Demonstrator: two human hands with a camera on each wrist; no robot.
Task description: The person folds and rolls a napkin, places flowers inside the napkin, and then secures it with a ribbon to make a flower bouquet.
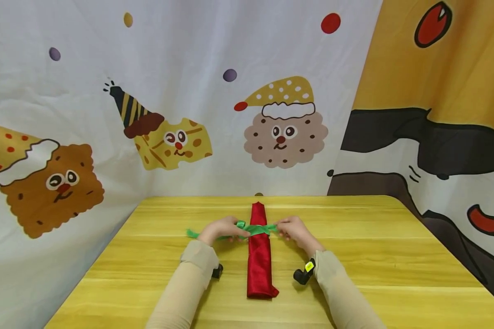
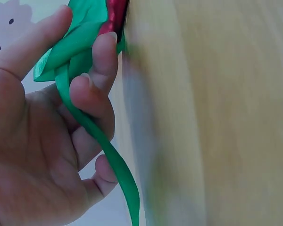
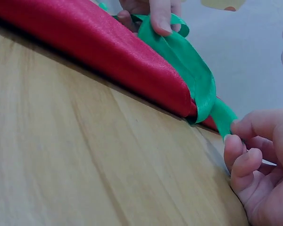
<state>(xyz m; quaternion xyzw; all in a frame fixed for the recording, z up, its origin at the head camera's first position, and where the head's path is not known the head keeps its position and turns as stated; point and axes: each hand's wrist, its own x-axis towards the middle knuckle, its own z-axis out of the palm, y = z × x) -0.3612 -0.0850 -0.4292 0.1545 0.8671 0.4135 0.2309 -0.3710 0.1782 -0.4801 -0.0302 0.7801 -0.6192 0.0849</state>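
Note:
A long folded roll of shiny red cloth [image 1: 260, 267] lies on the table, pointing away from me. Around it, toward the far end, runs a green satin ribbon [image 1: 257, 230]. My left hand [image 1: 224, 227] holds the ribbon at the roll's left side, thumb on top and fingers curled beneath. From that hand a loose tail of ribbon [image 2: 118, 160] trails across the fingers in the left wrist view. On the right side, my right hand [image 1: 295, 230] pinches the other ribbon end between thumb and fingers. The right wrist view shows the ribbon band [image 3: 205, 89] looping over the red cloth [image 3: 108, 52].
The wooden table [image 1: 374, 256] ends at a white curtain [image 1: 214, 41] printed with cartoon snacks. A yellow and black patterned part [image 1: 457, 82] hangs at the right. Small black wrist cameras sit below both hands, one with a yellow mark [image 1: 310, 266].

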